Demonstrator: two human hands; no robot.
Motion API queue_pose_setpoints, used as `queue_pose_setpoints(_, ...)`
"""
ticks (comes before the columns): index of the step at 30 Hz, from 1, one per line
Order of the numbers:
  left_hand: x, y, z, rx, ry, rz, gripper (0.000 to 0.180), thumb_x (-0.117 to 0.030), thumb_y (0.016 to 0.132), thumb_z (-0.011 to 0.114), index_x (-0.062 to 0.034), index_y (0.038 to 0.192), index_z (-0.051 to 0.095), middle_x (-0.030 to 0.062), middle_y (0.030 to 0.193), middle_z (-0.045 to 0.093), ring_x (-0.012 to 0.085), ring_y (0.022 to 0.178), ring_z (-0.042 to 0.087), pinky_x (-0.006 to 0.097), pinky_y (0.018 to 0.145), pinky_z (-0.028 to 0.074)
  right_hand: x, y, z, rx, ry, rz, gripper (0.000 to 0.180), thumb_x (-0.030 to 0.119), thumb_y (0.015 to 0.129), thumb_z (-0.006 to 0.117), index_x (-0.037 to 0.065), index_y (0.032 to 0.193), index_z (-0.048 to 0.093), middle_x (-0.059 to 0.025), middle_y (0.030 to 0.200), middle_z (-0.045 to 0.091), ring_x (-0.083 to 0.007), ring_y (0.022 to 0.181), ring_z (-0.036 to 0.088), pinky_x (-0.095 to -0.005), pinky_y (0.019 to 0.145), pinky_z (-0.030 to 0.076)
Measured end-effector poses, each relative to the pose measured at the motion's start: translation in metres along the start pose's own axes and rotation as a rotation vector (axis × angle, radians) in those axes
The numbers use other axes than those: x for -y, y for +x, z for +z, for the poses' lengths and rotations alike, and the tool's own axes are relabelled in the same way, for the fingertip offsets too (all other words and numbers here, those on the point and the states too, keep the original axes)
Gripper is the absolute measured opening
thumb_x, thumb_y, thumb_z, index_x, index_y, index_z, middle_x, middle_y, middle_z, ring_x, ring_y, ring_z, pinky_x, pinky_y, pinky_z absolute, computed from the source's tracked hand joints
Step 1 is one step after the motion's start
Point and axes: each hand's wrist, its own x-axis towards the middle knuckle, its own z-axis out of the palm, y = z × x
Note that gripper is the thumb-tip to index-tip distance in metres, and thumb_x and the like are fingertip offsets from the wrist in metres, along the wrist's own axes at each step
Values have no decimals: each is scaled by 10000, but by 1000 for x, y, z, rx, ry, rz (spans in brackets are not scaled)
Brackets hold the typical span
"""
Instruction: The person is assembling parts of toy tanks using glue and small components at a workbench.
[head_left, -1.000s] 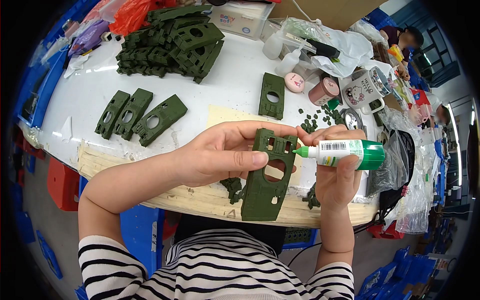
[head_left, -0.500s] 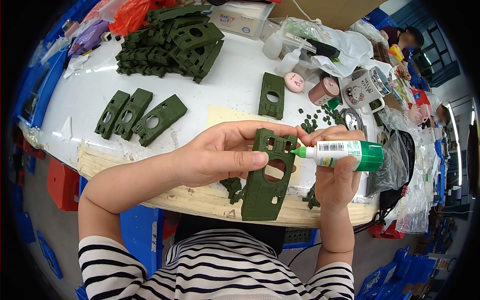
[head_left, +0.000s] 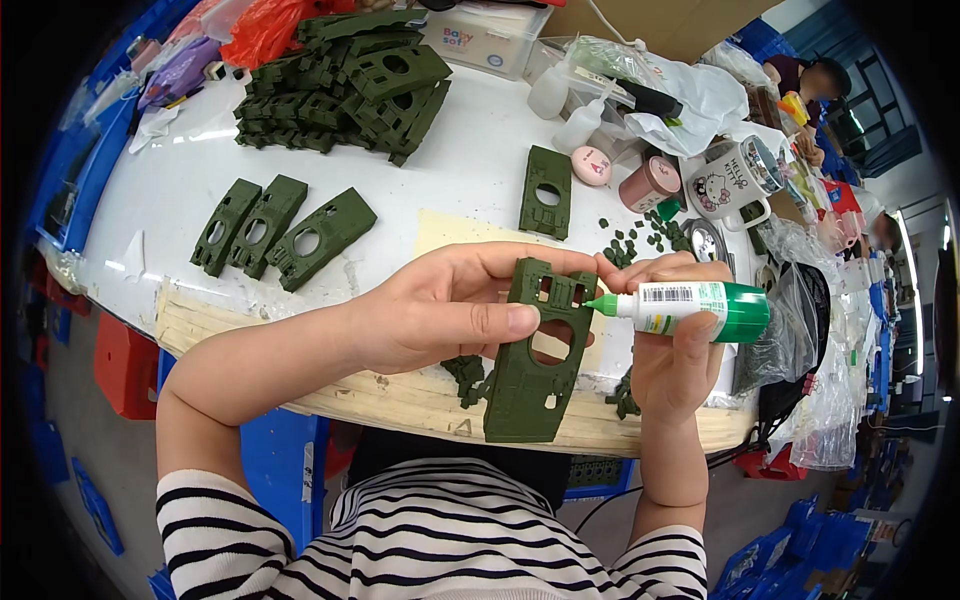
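The left hand [head_left: 455,310] pinched a green part [head_left: 520,390] over the table's edge [head_left: 400,397]. The right hand [head_left: 662,365] gripped a bottle [head_left: 690,308], nozzle [head_left: 605,304] at the part's side: apparently dispensing, calling for steady aim and a gentle squeeze.

A dark green panel [head_left: 520,390], pierced by a large round hole and smaller cutouts, is held aloft over the near edge of the tabletop [head_left: 470,130], its far end leaning right. A white-and-green bottle [head_left: 680,305] is held nearly level, its green nozzle [head_left: 607,304] pointing left at the panel's right edge; contact is unclear.
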Motion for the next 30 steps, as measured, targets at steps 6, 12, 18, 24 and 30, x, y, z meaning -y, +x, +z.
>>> queue_pose_setpoints(6,0,-4,-3,24,-21,16,647,-254,914,596,-12,1437,302,164,1372,455,308,1204,525,412,960,460,-1,2,0,-99,187,90,439,421,960,484,-10,1040,457,-150,941,564,-281,920,633,-487,918,495)
queue_pose_setpoints(12,-18,-14,0,-67,62,175,825,-98,775,738,-31,1438,250,100,1200,493,307,1199,522,467,988,477,9,0,-4,-194,129,119,491,525,936,468,43,1031,455,-96,926,530,-242,915,607,-508,956,462)
queue_pose_setpoints(18,-6,-96,-23,-607,602,602,794,-19,681,803,-44,1316,327,75,1084,445,269,1138,551,371,976,498,10,0,-8,-155,159,108,486,518,939,469,39,1014,445,-104,921,510,-237,905,584,-503,953,463)
queue_pose_setpoints(24,33,-119,-32,-858,1225,377,774,-135,693,822,-42,1296,347,79,1057,469,210,1048,545,355,898,490,10,-1,-5,-124,165,116,502,524,932,479,30,1018,451,-115,928,517,-242,903,589,-503,948,468)
queue_pose_setpoints(30,22,-100,-26,-965,1889,231,654,-216,667,801,-4,1198,485,114,937,528,274,856,480,363,779,421,8,0,-8,-126,145,92,505,525,932,478,27,1015,453,-124,932,520,-250,898,595,-509,936,472)
